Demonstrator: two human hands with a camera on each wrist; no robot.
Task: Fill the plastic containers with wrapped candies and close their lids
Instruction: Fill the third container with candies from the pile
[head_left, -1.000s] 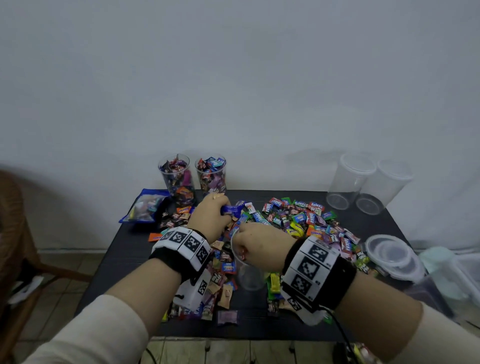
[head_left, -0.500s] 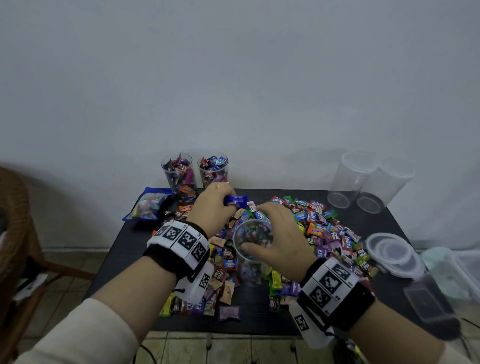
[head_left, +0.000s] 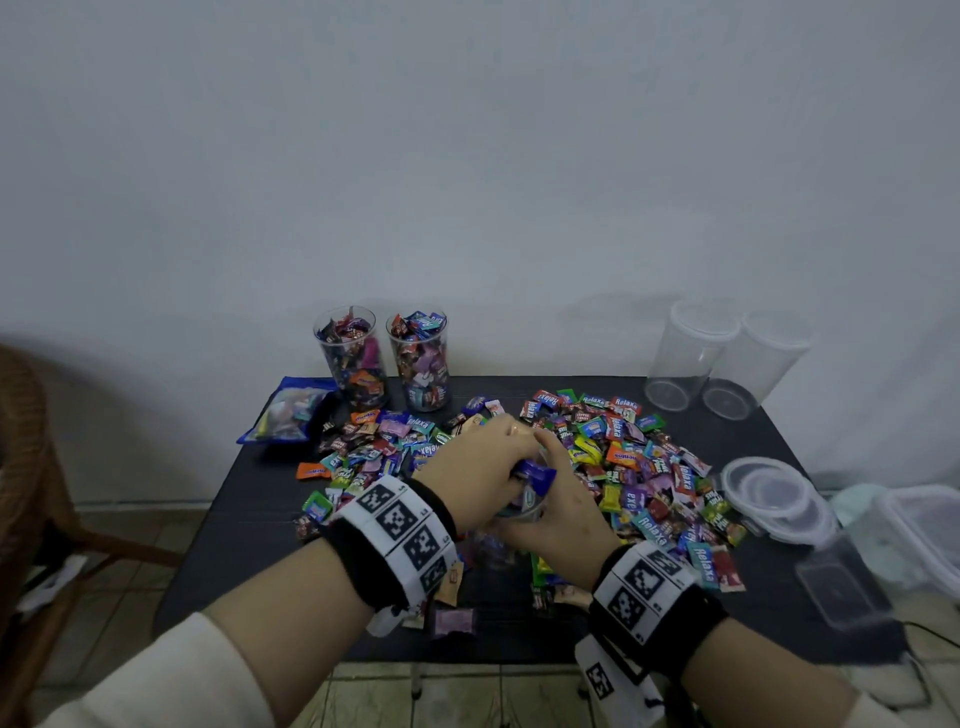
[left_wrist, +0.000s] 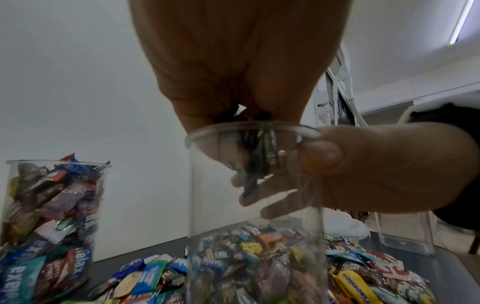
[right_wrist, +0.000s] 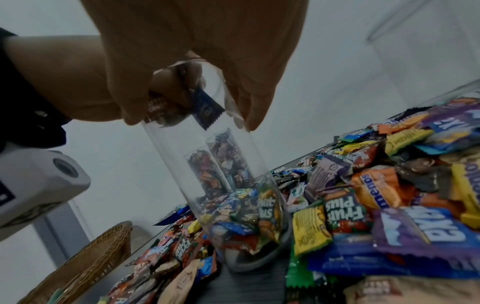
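Container (right_wrist: 207, 156), clear and tall, stands upright on the counter (head_left: 249, 499) near the front edge, mouth up, a few candies in its bottom. Right hand (head_left: 561, 512) curls around its rim. Left hand (head_left: 478, 467) bunches several wrapped candies (left_wrist: 259, 156) at the mouth, fingers closed on them. Two full containers (head_left: 387, 358) stand at far left.

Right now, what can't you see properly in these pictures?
- Head view: the left hand and right hand cover the container being filled, so its fill level is hidden.
- Left wrist view: the candies in the grip are dark and bunched; their number is unclear.
- Head view: the stacked lids are too blurred to count.
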